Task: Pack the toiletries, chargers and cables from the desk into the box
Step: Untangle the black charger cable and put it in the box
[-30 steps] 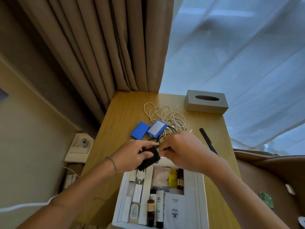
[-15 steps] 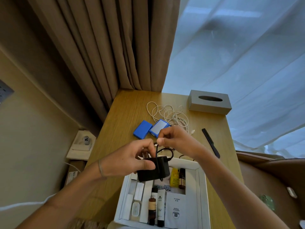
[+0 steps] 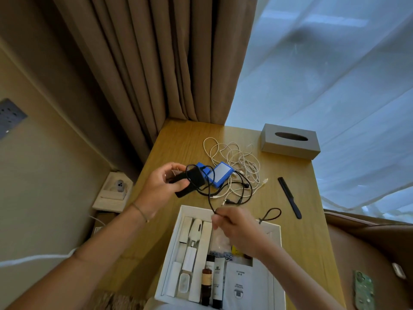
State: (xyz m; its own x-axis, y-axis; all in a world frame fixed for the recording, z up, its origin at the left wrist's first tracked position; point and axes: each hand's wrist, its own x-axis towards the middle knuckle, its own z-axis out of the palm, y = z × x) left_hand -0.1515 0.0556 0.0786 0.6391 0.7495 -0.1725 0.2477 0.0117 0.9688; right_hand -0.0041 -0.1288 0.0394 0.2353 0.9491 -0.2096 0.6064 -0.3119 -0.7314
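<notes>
While held up over the desk [image 3: 183, 139] at frame centre-left, black charger brick [image 3: 194, 180] sits in left hand [image 3: 161, 186], fingers and thumb curled round its left end. Long axis runs roughly lower-left to upper-right; near end half hidden by the fingers, so prongs hard to make out. Black cable [image 3: 210, 198] loops off the brick, drops toward lower right, pinched betw thumb and fingertips of right hand [image 3: 237, 231] just above the box's far edge. Rest of cable trails in loops on the desk w/ plug ends near centre.

White box [image 3: 172, 260] at bottom centre, near edge cut off by frame. Inside, left side: white tubes and cases lying lengthwise, pointing away from camera. Middle: brown bottle [image 3: 206, 279] and a white tube, caps toward the near edge. Right: white sachet [image 3: 243, 285], print too small to read. Yellow item mostly hidden under right wrist.

Behind the brick: two blue cases [image 3: 220, 173], left one largely covered. White cable tangle [image 3: 237, 159] beyond, upper centre. Black comb [image 3: 289, 198] at right, long axis upper-left to lower-right. Small black cord loop [image 3: 271, 214] just beside box corner. Grey tissue box [image 3: 290, 140] upper right.
</notes>
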